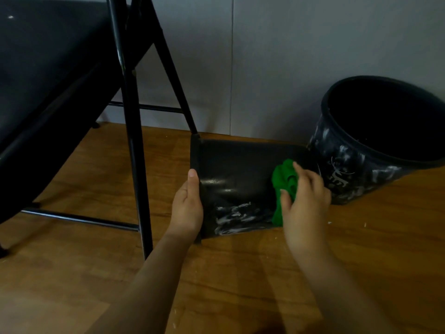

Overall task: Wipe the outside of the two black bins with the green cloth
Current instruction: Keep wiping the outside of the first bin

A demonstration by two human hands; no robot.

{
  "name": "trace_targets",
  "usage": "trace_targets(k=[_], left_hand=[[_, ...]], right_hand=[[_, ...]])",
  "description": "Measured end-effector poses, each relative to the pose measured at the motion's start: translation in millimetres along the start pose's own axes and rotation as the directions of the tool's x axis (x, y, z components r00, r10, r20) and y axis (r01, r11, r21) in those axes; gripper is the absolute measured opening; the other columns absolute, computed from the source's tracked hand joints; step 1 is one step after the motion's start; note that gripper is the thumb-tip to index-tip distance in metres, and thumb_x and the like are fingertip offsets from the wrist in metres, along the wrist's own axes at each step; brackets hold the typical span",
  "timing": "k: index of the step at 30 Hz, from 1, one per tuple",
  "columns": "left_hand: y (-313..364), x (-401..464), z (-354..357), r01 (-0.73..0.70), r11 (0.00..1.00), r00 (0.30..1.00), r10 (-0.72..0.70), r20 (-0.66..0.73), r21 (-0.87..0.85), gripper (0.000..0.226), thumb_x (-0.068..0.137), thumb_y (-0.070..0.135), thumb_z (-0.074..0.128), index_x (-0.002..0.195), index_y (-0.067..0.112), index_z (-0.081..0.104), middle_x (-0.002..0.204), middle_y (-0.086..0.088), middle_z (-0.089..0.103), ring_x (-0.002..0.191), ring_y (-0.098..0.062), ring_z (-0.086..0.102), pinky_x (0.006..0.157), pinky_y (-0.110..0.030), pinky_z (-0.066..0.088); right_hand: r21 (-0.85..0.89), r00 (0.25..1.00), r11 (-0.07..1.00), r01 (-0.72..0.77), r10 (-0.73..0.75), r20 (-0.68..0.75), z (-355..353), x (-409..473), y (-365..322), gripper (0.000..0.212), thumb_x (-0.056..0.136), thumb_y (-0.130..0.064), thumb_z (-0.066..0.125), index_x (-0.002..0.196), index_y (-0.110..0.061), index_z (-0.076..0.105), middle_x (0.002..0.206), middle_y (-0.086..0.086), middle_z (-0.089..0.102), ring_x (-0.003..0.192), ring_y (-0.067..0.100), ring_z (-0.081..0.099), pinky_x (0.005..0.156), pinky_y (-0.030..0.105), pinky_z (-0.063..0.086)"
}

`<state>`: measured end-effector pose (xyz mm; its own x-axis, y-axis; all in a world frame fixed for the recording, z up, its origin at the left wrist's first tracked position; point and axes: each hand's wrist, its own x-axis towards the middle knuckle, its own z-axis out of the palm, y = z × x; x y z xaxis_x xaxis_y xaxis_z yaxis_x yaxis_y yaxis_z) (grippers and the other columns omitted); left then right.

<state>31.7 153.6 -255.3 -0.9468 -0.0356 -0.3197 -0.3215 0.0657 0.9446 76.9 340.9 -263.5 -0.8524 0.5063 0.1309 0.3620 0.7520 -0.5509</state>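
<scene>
Wiping: right hand (304,203) grip pinches crumpled green cloth (283,189) on rectangular black plastic bin (238,179), white smears just below-left of grip; left hand (189,203) grips bin's left edge; round black bin (356,169) right.

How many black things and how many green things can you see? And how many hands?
Black things: 3, the square bin, the round bin and the folding chair
Green things: 1, the green cloth
Hands: 2, the left hand and the right hand
Total: 6
</scene>
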Motion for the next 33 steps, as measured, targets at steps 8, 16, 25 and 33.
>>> trace_targets(k=[8, 16, 25, 33], left_hand=[[0, 1, 0, 0.002, 1.000, 1.000, -0.002, -0.025, 0.015, 0.058, 0.101, 0.057, 0.027, 0.103, 0.014, 0.066, 0.097, -0.013, 0.070, 0.088, -0.023, 0.069, 0.076, -0.030, 0.056], [2, 2, 3, -0.008, 1.000, 0.999, 0.009, -0.049, 0.028, 0.054, 0.100, 0.057, 0.026, 0.098, 0.021, 0.066, 0.096, -0.007, 0.071, 0.084, -0.015, 0.069, 0.070, -0.024, 0.051], [0, 1, 2, -0.033, 0.998, 0.998, 0.035, -0.046, 0.058, 0.055, 0.100, 0.057, 0.025, 0.099, 0.020, 0.066, 0.094, -0.007, 0.071, 0.080, -0.011, 0.070, 0.070, -0.024, 0.050], [6, 5, 2, -0.021, 0.997, 0.999, 0.023, -0.032, 0.070, 0.057, 0.101, 0.056, 0.026, 0.102, 0.016, 0.065, 0.092, -0.006, 0.071, 0.075, -0.009, 0.070, 0.064, -0.021, 0.049]], right_hand=[[-0.052, 0.950, 0.955, 0.292, -0.283, 0.135, 4, -22, -15, 0.069, 0.083, -0.028, 0.055, 0.148, -0.031, 0.032, 0.143, -0.006, 0.039, 0.131, 0.019, 0.034, 0.107, 0.039, 0.037], [-0.007, 0.996, 0.996, 0.093, -0.093, 0.009, 0, -8, -3, 0.065, 0.087, -0.024, 0.059, 0.147, -0.028, 0.034, 0.142, -0.002, 0.040, 0.130, 0.023, 0.036, 0.104, 0.041, 0.042], [0.012, 0.994, 0.998, -0.064, 0.065, -0.085, -7, 12, 25, 0.060, 0.091, -0.020, 0.059, 0.146, -0.024, 0.037, 0.140, 0.003, 0.042, 0.127, 0.027, 0.038, 0.102, 0.041, 0.043], [-0.023, 0.998, 0.999, 0.038, -0.039, -0.053, -10, 24, 41, 0.060, 0.090, -0.021, 0.060, 0.146, -0.025, 0.037, 0.140, 0.000, 0.042, 0.127, 0.024, 0.038, 0.102, 0.037, 0.040]])
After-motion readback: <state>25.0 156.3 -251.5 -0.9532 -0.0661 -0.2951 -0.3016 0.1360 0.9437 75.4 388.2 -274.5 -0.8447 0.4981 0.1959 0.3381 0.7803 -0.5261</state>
